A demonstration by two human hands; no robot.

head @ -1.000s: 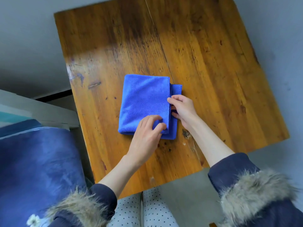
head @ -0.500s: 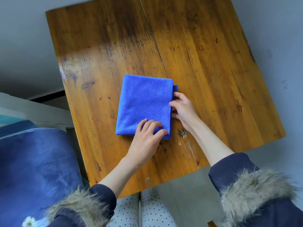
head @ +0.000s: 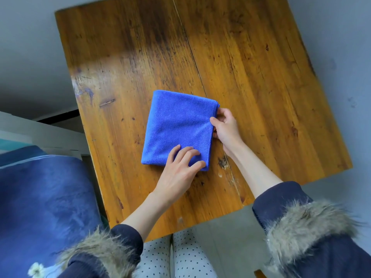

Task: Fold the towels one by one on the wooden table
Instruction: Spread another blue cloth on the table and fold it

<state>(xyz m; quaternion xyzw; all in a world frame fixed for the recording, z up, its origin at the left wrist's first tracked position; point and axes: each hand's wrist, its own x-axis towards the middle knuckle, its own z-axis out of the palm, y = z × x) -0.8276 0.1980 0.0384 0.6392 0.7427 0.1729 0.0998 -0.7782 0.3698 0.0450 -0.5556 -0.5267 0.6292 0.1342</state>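
The blue towel (head: 176, 127) looks soft and light; the right hand (head: 225, 129) pinches its right edge, the left hand (head: 178, 171) presses flat-fingered near the worktop (head: 261, 77) corner.

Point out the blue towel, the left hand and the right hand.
blue towel (head: 176, 125): head view, middle of top layer.
left hand (head: 178, 173): head view, back of hand.
right hand (head: 226, 127): head view, back of hand.
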